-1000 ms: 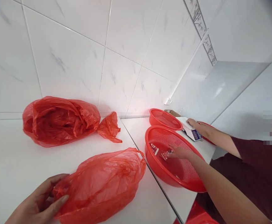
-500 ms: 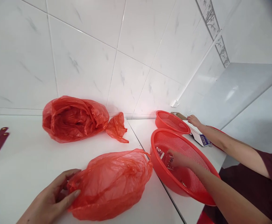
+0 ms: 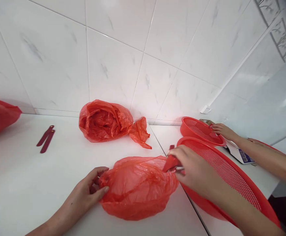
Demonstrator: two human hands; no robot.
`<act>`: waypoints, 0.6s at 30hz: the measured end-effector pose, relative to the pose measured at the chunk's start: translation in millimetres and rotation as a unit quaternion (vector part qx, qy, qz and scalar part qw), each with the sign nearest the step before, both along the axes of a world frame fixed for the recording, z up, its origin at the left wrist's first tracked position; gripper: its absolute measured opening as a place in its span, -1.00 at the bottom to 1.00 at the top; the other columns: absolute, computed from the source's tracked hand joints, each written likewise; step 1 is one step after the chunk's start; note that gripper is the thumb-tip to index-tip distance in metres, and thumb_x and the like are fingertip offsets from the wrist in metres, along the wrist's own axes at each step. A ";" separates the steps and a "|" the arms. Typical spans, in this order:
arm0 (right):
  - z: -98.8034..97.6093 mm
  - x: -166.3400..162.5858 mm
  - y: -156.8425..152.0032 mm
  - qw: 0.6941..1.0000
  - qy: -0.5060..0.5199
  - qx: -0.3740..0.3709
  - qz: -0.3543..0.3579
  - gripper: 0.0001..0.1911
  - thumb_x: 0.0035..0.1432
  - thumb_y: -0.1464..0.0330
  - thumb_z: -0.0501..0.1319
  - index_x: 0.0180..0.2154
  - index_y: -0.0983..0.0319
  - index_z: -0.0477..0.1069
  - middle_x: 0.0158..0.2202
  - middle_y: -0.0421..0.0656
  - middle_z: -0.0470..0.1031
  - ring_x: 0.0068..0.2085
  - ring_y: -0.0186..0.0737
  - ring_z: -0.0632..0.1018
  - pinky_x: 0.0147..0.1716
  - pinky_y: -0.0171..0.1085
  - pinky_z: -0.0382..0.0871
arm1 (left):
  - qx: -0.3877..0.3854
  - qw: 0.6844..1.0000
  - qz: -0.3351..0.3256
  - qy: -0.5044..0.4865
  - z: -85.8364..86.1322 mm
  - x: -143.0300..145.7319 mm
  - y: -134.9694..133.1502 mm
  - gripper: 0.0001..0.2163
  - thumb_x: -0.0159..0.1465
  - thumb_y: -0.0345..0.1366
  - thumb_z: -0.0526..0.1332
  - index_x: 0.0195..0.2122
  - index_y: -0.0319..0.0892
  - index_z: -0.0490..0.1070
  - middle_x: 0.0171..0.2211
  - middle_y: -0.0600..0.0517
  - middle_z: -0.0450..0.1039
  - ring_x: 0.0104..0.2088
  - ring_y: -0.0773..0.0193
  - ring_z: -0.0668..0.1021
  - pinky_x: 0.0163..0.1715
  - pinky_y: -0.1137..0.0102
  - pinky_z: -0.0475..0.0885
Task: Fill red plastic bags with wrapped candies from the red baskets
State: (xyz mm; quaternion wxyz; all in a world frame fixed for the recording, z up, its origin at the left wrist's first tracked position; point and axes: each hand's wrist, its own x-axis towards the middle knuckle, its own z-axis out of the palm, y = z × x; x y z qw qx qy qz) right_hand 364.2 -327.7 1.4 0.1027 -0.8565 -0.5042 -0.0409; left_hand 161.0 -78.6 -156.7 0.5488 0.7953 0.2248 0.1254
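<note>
the left hand (image 3: 90, 188) grips a translucent red plastic bag (image 3: 135, 193) at its near-left end, thumb below and fingers above, pinched on the film. the bag lies on its side on the white table (image 3: 22, 190), puffed out, its other end toward the right hand (image 3: 192, 167). the right hand is closed around small red packets (image 3: 172, 163), held at that right end of the bag, blurred, so their exact number cannot be told. beneath the right forearm sits a large red colander (image 3: 231, 167) with a perforated wall, just beside the bag, beyond a dark seam in the tabletop. behind it stands a smaller red colander (image 3: 194, 127), and over its rim a co-worker's hand (image 3: 225, 131) holds something red. a white device (image 3: 241, 154) with a blue-violet panel is partly hidden by that arm. near the tiled wall (image 3: 118, 65) lies a bunched red bag (image 3: 105, 121), with a crumpled red piece (image 3: 140, 132) touching its right side. farther left are two dark red straps (image 3: 46, 139) with metal studs
</note>
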 end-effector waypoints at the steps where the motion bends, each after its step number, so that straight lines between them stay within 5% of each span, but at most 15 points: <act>1: -4.4 -13.1 10.8 0.999 0.011 -0.013 0.036 -0.57 -0.05 0.57 0.11 -0.11 0.10 0.31 -0.16 -0.17 0.37 -0.19 -0.22 0.43 -0.28 -0.28 0.32 | -0.008 1.000 0.001 -0.003 1.0 -0.2 -0.6 -0.57 0.18 -0.11 0.16 0.08 -0.06 0.26 -0.27 0.04 0.49 -0.40 0.23 0.53 -0.38 0.37 0.48; 6: -37.2 -36.6 43.2 0.986 0.049 -0.075 0.141 -0.57 -0.05 0.58 0.17 -0.12 0.11 0.34 -0.15 -0.16 0.36 -0.11 -0.18 0.40 -0.21 -0.26 0.32 | -0.021 1.000 -0.003 -0.013 5.4 -0.5 -3.3 -0.57 0.18 -0.12 0.16 0.08 -0.07 0.25 -0.29 0.04 0.48 -0.37 0.23 0.53 -0.36 0.36 0.48; 9: -36.5 -32.0 43.1 0.982 0.093 -0.077 0.148 -0.46 -0.03 0.51 0.24 0.01 0.01 0.29 -0.05 -0.19 0.35 -0.04 -0.17 0.40 -0.10 -0.22 0.31 | 0.002 1.000 0.005 -0.004 5.8 -0.7 -3.6 -0.58 0.18 -0.13 0.16 0.07 -0.06 0.25 -0.29 0.05 0.45 -0.38 0.25 0.51 -0.36 0.36 0.48; 15: -10.5 18.9 -10.7 0.993 0.053 0.017 -0.104 -0.80 0.16 0.24 0.11 -0.16 0.06 0.40 -0.14 -0.17 0.48 -0.17 -0.15 0.50 -0.26 -0.22 0.36 | -0.001 1.000 -0.009 -0.027 0.1 -0.9 -2.3 -0.63 0.20 -0.17 0.15 0.04 -0.03 0.23 -0.20 0.04 0.42 -0.37 0.29 0.50 -0.38 0.40 0.49; 18: -18.2 59.0 -54.7 0.977 0.022 -0.050 -0.205 -0.82 0.10 0.17 0.17 -0.41 0.12 0.40 -0.41 -0.18 0.50 -0.41 -0.17 0.49 -0.49 -0.24 0.33 | -0.009 1.000 -0.009 -0.022 -4.7 0.0 -0.5 -0.61 0.19 -0.14 0.16 0.05 -0.03 0.22 -0.20 0.03 0.42 -0.38 0.28 0.50 -0.39 0.39 0.49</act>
